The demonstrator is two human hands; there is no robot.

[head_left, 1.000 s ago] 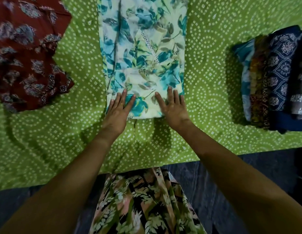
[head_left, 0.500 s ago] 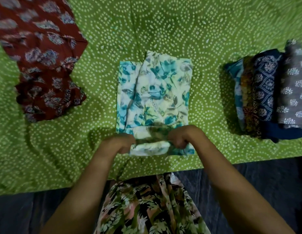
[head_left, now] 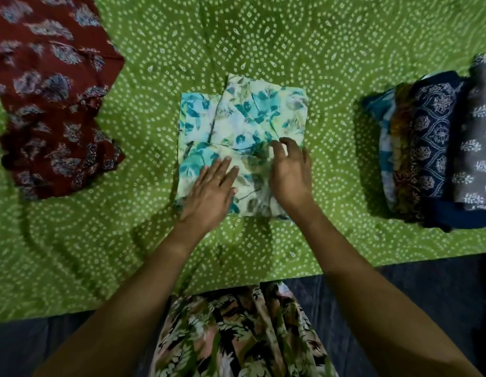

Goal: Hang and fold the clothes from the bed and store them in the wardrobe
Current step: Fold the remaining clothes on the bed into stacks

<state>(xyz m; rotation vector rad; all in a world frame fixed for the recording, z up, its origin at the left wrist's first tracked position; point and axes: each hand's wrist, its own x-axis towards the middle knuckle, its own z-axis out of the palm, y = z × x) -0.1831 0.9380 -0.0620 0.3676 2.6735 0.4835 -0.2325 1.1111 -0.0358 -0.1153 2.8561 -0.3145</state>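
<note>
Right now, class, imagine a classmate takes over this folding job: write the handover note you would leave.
Left hand: flat, pressing the teal floral garment. Right hand: fingers arched on its top fold; a pinch is unclear.
Done: floral garment folded square on the green bedspread; folded stack on its right.
Left: fold the maroon garment, lying loose on the left; store everything. The wardrobe is not in view.
</note>
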